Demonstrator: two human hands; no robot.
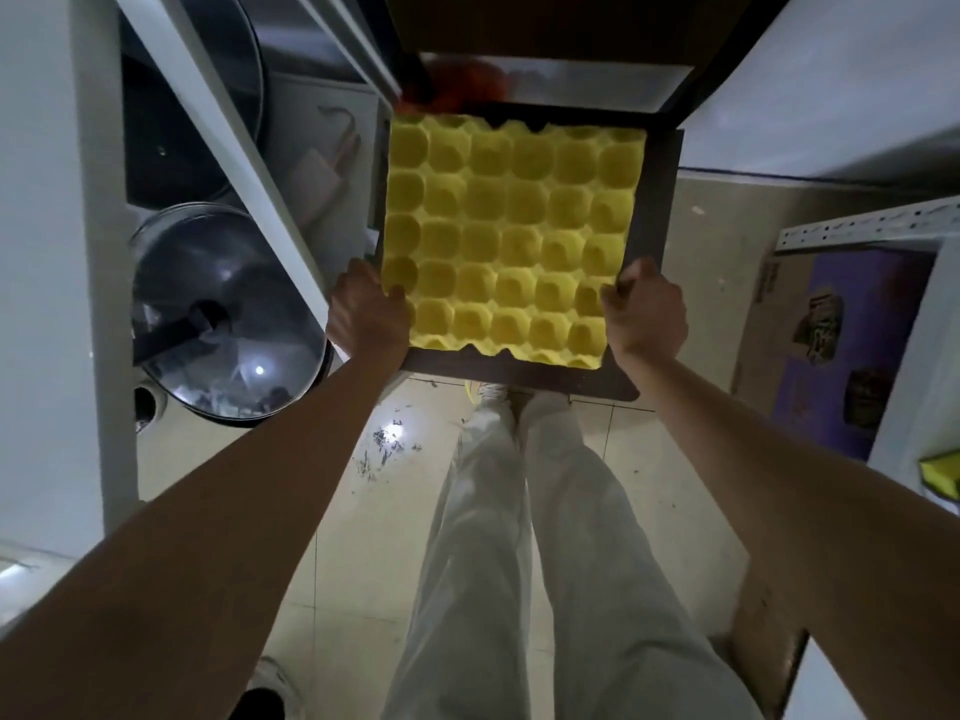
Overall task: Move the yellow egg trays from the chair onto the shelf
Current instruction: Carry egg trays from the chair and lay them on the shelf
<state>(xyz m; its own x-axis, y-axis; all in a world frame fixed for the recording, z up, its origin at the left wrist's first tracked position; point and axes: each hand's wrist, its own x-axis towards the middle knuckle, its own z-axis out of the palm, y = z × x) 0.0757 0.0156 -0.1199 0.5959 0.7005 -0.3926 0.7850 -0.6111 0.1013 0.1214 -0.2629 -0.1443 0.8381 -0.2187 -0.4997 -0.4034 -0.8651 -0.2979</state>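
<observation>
**Egg trays gripped on chair seat**

Pale tiled floor [353, 522], dim light. At left, a white shelf unit [93, 252] holds a glass lid [223, 314]. Left hand [366, 317] is closed on the near-left edge of the yellow egg trays [511, 236]. Trays sit flat on the dark chair [660, 241]. Right hand [647, 314] clamps the near-right edge. Purple box [852, 350] at far right.

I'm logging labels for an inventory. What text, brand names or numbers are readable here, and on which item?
None is readable.
Purple cardboard box: dark printed marks, too blurred to read.
The box's brown flap: small print, too small to read.
Yellow egg tray: no text visible.
</observation>
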